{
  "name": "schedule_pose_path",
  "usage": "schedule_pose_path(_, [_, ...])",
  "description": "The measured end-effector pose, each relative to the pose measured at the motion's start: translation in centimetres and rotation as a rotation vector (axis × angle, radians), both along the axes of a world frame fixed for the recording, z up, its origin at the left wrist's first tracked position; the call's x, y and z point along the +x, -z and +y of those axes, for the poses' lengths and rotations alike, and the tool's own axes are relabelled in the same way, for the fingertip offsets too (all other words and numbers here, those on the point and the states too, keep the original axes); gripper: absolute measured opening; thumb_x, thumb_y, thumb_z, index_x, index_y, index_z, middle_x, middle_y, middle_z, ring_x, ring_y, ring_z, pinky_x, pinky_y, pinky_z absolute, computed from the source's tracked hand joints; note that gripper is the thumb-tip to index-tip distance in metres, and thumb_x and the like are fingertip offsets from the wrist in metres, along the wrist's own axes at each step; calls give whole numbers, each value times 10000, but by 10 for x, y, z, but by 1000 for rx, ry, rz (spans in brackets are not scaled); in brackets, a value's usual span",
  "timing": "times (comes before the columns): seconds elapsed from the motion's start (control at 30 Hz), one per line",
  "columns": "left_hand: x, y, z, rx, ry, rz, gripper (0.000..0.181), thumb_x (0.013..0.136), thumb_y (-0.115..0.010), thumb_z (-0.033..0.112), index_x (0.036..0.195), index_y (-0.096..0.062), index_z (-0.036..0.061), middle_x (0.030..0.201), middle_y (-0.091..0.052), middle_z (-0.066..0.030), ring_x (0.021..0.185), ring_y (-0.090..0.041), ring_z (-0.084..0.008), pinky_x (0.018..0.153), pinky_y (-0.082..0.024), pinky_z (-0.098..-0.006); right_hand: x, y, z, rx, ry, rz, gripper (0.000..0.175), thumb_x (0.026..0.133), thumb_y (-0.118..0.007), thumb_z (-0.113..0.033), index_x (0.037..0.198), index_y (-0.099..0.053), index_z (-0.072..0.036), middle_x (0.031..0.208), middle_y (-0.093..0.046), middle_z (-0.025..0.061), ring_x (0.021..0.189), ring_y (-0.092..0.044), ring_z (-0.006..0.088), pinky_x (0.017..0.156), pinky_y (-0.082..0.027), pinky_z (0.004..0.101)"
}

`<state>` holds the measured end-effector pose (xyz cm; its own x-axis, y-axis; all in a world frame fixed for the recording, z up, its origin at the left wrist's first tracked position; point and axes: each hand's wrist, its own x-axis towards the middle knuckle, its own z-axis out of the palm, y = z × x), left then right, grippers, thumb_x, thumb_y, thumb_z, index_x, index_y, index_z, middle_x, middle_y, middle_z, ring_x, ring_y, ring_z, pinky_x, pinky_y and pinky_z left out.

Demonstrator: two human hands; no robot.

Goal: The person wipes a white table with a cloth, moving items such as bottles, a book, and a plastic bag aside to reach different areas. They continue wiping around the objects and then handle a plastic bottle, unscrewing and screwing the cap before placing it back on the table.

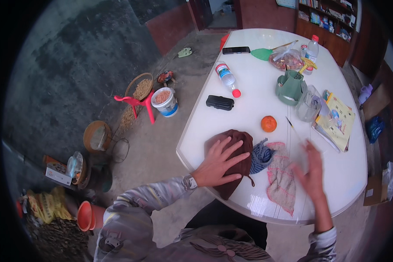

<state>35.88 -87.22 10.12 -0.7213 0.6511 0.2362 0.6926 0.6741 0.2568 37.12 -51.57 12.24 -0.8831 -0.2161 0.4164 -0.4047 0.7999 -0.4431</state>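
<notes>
My left hand lies spread on a dark brown cloth bag at the near left edge of the white table. My right hand, slightly blurred, is over the table's right part with its fingers apart and nothing seen in it. A blue-and-black striped cloth is beside the bag, and a beige cloth with pink lines lies between it and my right hand. A thin brush points away from me, its near end faint. Beyond the bag sits an orange fruit.
A black case, a lying plastic bottle and a phone are on the table's left side. On the right are a green container, a clear jar and booklets. A red stool and bucket stand on the floor.
</notes>
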Motion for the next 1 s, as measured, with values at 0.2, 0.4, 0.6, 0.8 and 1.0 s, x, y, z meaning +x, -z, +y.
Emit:
schedule_pose_path(0.2, [4,4,-5,-20,11,-21,680,936,-652,471,1530,-436,221,1655,-230,-149,1508,-183,-465,1192,-163,-656,61,23,-46,142,-146,-104,588,833,-696,-112,1407,-572,-76,1528,-451,164,1420,-380,425,1147,-331,521])
schedule_pose_path(0.4, [36,-1,-49,4,-98,-50,651,928,-661,450,1495,-481,187,1636,-276,-155,1495,-220,-452,1188,-184,-623,110,20,36,356,207,-82,603,867,-618,-74,1460,-511,-43,1562,-422,169,1484,-309,410,1209,-242,497])
schedule_pose_path(0.6, [34,8,-34,1,-192,-4,650,926,-653,466,1487,-480,186,1634,-269,-156,1493,-204,-463,1175,-159,-642,98,27,34,85,258,-182,713,875,-651,-124,1528,-385,-15,1562,-399,214,1475,-320,412,1196,-249,498])
schedule_pose_path(0.8, [-17,-1,9,-69,-235,-14,692,908,-678,472,1500,-457,187,1630,-241,-172,1475,-208,-490,1151,-201,-651,86,30,-45,205,-138,-132,751,886,-700,-262,1511,-390,16,1584,-366,228,1487,-307,407,1200,-226,554])
schedule_pose_path(1.0, [-54,-12,71,118,-109,286,706,866,-734,390,1486,-474,174,1594,-275,-235,1432,-257,-497,1135,-268,-602,125,7,-11,252,-13,-333,693,897,-638,-270,1514,-423,-40,1601,-372,170,1507,-283,382,1227,-146,575])
